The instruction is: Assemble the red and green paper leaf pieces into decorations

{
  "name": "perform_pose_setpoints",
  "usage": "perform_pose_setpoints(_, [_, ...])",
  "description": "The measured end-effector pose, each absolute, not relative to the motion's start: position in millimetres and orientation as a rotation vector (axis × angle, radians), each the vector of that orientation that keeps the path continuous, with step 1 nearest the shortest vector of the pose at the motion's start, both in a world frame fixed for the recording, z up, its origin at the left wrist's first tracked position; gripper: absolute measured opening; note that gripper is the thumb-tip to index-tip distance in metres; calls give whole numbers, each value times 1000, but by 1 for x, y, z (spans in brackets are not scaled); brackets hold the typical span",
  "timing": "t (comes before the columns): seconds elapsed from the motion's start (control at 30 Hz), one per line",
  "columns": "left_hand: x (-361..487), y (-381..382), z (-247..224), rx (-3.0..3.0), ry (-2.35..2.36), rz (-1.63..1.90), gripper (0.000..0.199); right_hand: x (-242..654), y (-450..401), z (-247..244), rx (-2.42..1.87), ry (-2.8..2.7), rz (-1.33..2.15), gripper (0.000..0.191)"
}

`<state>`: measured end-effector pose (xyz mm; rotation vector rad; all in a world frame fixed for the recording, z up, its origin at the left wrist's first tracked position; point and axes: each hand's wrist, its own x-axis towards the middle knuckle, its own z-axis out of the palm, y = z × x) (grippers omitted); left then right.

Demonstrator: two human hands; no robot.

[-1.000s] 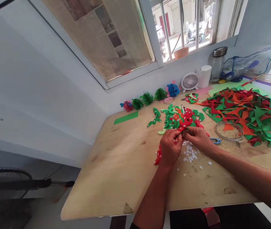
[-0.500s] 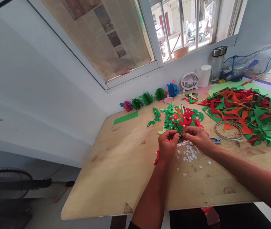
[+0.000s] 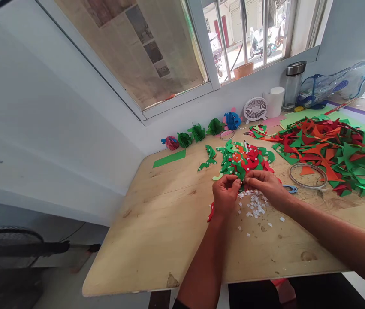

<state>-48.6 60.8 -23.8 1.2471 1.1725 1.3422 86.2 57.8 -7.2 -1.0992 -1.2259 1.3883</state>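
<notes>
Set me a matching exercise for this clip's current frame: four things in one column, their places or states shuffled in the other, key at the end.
1. Left hand
2. Loose white squares
3. Fan
4. Bottle

A. Beside the clear bag
B. Scattered on the table
C. Pinching a green piece
D. Between the blue paper craft and the white cylinder

Right pairs: 1-C, 2-B, 3-D, 4-A
</notes>
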Motion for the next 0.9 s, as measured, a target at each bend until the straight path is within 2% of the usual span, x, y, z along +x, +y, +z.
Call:
perform_pose_setpoints(0.23, [-49, 58, -19, 1456, 1241, 1372, 13, 87, 59, -7, -1125, -1229, 1391, 26])
perform_pose_setpoints(0.4, [-49, 56, -18, 1573, 1279, 1349, 12, 87, 60, -8, -1125, -1182, 1426, 22])
perform_pose_setpoints(0.9, [-49, 57, -18, 1556, 1280, 1361, 12, 86, 59, -7, -1142, -1190, 1403, 23])
